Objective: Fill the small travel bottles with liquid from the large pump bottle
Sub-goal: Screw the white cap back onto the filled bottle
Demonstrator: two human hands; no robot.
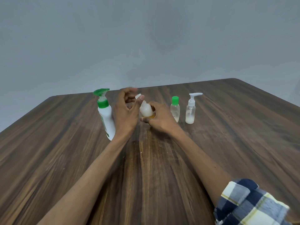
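Note:
A large white pump bottle [106, 117] with a green pump head stands at the left of the wooden table [65, 143]. Between my hands is a small white travel bottle [145, 109], tilted to the left, holding whitish liquid. My right hand [159, 118] grips its lower body. My left hand [126, 111] is at its top, the thumb touching the small white cap; its upper fingers are blurred. To the right stand a small clear bottle with a green cap [175, 109] and a small clear pump bottle [190, 109] with white liquid at its bottom.
The table's far edge [162, 86] meets a plain grey wall just behind the bottles. A checked sleeve [248, 203] covers my right upper arm at the lower right. Both forearms lie over the middle of the table.

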